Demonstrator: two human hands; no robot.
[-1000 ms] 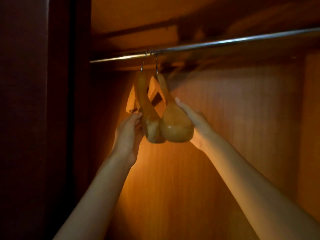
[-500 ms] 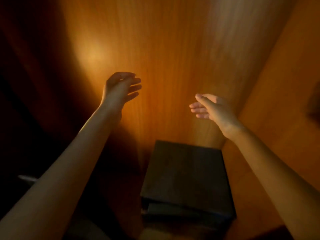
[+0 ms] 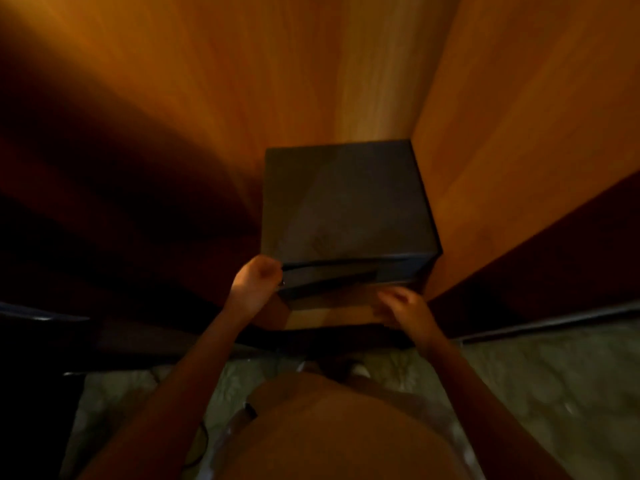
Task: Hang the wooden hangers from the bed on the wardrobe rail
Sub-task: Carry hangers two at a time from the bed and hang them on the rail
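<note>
Hangers: out of sight now, left hanging above.
Left hand (image 3: 256, 282): dropping beside the dark box (image 3: 346, 202), grip loosely curled, empty.
Right hand (image 3: 401, 306): dropping likewise, grip slack, empty.
Next: likely fetching more.

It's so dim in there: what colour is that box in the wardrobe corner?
The box is plain dark grey; head view.

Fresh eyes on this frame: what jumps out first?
A dark box sits in the back right corner of the wardrobe, against orange-lit wooden walls. Both hands are at its front. The left hand is curled by the left front corner, and the right hand is lower on the right, blurred.
</note>
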